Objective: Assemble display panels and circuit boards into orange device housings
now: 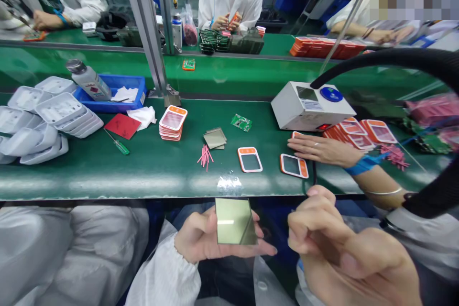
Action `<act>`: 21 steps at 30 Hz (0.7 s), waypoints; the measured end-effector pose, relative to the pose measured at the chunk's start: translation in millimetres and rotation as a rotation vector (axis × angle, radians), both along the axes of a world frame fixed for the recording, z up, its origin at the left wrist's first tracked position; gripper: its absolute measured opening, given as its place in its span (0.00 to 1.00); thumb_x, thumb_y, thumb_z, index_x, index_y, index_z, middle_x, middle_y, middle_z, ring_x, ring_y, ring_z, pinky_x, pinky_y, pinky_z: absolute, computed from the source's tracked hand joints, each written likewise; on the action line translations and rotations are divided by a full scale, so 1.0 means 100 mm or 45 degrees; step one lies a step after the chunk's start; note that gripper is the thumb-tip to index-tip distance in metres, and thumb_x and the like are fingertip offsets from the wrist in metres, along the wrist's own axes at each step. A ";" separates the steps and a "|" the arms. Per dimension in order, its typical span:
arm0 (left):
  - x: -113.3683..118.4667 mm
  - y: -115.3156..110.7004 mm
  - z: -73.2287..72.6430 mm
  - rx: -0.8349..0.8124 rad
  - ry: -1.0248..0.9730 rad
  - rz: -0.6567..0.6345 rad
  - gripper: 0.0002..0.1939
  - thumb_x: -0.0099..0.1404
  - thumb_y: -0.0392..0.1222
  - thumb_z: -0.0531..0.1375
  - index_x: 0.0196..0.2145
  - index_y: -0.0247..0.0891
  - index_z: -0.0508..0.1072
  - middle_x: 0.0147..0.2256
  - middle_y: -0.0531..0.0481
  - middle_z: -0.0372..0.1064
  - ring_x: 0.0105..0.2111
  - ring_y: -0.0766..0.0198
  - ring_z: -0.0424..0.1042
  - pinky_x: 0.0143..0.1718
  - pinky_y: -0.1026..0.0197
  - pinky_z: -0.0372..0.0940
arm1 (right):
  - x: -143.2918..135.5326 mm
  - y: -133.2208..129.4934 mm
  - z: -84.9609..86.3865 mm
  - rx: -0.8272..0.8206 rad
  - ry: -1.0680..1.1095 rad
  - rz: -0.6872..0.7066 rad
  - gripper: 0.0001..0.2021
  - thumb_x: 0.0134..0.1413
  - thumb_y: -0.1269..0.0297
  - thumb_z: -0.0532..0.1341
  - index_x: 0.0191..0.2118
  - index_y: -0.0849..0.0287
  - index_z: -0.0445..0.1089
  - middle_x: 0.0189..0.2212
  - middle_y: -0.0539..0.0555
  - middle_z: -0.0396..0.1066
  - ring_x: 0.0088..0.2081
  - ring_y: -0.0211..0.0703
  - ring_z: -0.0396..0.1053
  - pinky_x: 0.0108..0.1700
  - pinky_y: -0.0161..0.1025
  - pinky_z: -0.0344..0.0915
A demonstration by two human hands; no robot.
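My left hand (201, 236) grips a square, mirror-like LCD panel (234, 222) by its edges, just in front of the bench edge. Close to the camera, my right hand (353, 248) has its fingers curled in toward the thumb; whatever they hold, if anything, is hidden. Ahead on the bench lie two orange-and-white frames with dark windows, one frame (250, 159) nearer the middle and another frame (294, 166) to its right. A small stack of similar panels (215, 138), pink strips (205, 157) and a green circuit board (241, 122) lie behind.
A co-worker's hand (326, 147) with a blue wristband reaches in from the right, near stacked orange frames (347, 134). A white box (311, 105) and black hose (387, 60) stand behind. Leftward are stacked frames (172, 123), a screwdriver (120, 146), a blue tray (139, 100) and white housings (60, 110).
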State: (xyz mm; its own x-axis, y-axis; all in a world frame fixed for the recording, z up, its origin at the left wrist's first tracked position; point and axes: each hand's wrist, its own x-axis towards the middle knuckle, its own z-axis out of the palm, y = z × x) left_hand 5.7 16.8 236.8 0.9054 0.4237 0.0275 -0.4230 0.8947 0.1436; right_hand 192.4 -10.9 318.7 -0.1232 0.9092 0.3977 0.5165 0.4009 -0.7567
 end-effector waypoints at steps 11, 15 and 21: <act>-0.55 0.13 -0.09 -0.095 0.504 0.784 0.18 0.55 0.40 0.66 0.43 0.28 0.76 0.44 0.39 0.75 0.51 0.44 0.70 0.64 0.42 0.50 | -0.05 0.14 -0.14 0.004 0.341 -0.134 0.14 0.54 0.71 0.60 0.30 0.49 0.52 0.21 0.45 0.66 0.24 0.42 0.62 0.31 0.44 0.60; -0.76 0.16 -0.07 -0.097 0.684 0.968 0.22 0.51 0.44 0.69 0.42 0.28 0.77 0.43 0.38 0.76 0.50 0.44 0.72 0.63 0.42 0.55 | -0.05 0.33 -0.35 -0.468 0.374 -0.099 0.13 0.54 0.64 0.60 0.31 0.52 0.50 0.25 0.46 0.65 0.29 0.39 0.64 0.33 0.39 0.60; -0.84 0.14 -0.06 -0.109 0.779 1.012 0.24 0.49 0.47 0.70 0.42 0.30 0.77 0.43 0.38 0.76 0.51 0.41 0.70 0.62 0.40 0.55 | -0.06 0.60 -0.77 -0.723 0.280 -0.066 0.13 0.52 0.60 0.59 0.32 0.52 0.50 0.27 0.47 0.66 0.31 0.40 0.64 0.37 0.40 0.60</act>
State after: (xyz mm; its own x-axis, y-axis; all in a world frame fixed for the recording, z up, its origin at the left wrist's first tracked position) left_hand -78.6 30.6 230.5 0.2077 0.8896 -0.4068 -0.7765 0.4028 0.4845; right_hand 186.0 49.4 241.4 -0.0432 0.9892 -0.1402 0.3318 -0.1182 -0.9359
